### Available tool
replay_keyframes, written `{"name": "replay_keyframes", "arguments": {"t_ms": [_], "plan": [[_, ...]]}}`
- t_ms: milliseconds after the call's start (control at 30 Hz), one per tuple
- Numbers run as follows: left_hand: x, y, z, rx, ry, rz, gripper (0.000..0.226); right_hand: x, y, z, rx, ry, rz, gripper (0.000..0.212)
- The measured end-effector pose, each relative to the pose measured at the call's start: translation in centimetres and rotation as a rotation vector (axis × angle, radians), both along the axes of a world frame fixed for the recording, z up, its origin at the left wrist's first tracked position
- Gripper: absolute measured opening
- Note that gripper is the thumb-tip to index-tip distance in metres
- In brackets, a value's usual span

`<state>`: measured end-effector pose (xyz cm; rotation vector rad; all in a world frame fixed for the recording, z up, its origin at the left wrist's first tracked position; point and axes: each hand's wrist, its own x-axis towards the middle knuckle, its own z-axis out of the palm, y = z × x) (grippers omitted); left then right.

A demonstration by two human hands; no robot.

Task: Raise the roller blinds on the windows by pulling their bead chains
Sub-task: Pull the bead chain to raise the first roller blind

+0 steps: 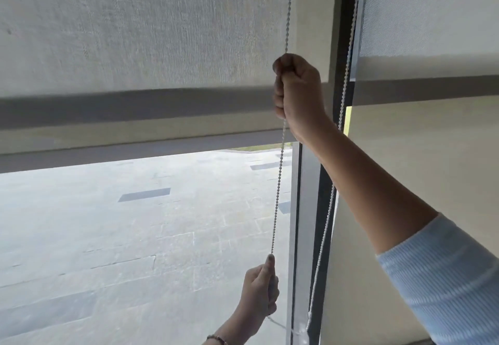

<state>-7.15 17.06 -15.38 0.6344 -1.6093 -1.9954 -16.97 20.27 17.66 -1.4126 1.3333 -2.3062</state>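
A pale fabric roller blind [140,34] covers the upper part of the left window, its grey bottom bar [135,107] partway up. A white bead chain [279,171] hangs taut along the blind's right side. My right hand [297,93] is shut on the chain high up, at the level of the bottom bar. Lower down, my left hand [260,294] is shut on the same strand near the frame's bottom. A second bead chain [344,101] hangs by the dark window frame [328,209], untouched.
A second roller blind [432,15] hangs over the right window, with another fabric layer [405,182] below its bar. Through the open glass lies a paved ground [135,223] outside. A small chain holder [303,331] sits on the grey frame post.
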Motion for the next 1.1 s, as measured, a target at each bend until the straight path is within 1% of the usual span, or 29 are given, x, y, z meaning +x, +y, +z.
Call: {"name": "replay_keyframes", "arguments": {"t_ms": [100, 167, 233, 300, 333, 367, 433, 467, 533, 633, 700, 833, 967, 1100], "plan": [[0.3, -0.2, -0.8, -0.006, -0.020, -0.035, 0.061, -0.1, 0.2, -1.4, -0.019, -0.011, 0.005, 0.040], [-0.6, -1.0, -0.5, -0.070, -0.064, -0.069, 0.065, -0.1, 0.4, -2.3, -0.037, 0.007, 0.012, 0.040], [-2.1, -2.1, 1.3, -0.174, -0.120, -0.094, 0.072, -0.1, 0.6, -3.0, -0.056, 0.025, 0.012, 0.040], [-3.5, -3.4, 5.4, -0.261, -0.137, -0.042, 0.088, -0.1, 0.6, -3.5, -0.071, 0.043, -0.003, 0.040], [-4.0, -3.8, 8.3, -0.285, -0.096, -0.008, 0.091, -0.1, 0.5, -3.9, -0.078, 0.060, -0.023, 0.039], [-4.2, -4.1, 11.6, -0.312, -0.009, 0.031, 0.085, -0.1, 0.4, -4.4, -0.084, 0.084, -0.047, 0.037], [-4.2, -4.0, 18.4, -0.357, 0.221, 0.072, 0.070, -0.2, 0.0, -5.6, -0.078, 0.129, -0.115, 0.029], [-4.1, -3.8, 21.7, -0.365, 0.332, 0.061, 0.064, -0.2, -0.3, -6.2, -0.069, 0.132, -0.146, 0.026], [-3.8, -3.5, 27.3, -0.392, 0.498, 0.024, 0.054, -0.3, -0.5, -6.9, -0.051, 0.114, -0.195, 0.030], [-3.1, -2.7, 34.4, -0.430, 0.623, -0.025, 0.046, -0.1, -0.5, -7.2, -0.030, 0.136, -0.222, 0.033], [-2.8, -2.0, 37.1, -0.432, 0.662, -0.094, 0.045, 0.2, -0.4, -7.5, -0.029, 0.139, -0.203, 0.031], [-3.0, -0.6, 38.6, -0.398, 0.685, -0.156, 0.031, 1.0, -0.9, -8.0, -0.033, 0.129, -0.182, 0.029], [-3.3, -0.6, 37.3, -0.331, 0.709, -0.119, 0.035, 1.6, -1.1, -9.1, -0.026, 0.177, -0.194, 0.025], [-3.4, -1.0, 36.0, -0.306, 0.721, -0.120, 0.037, 1.4, -1.0, -10.6, 0.000, 0.202, -0.223, 0.027]]}}
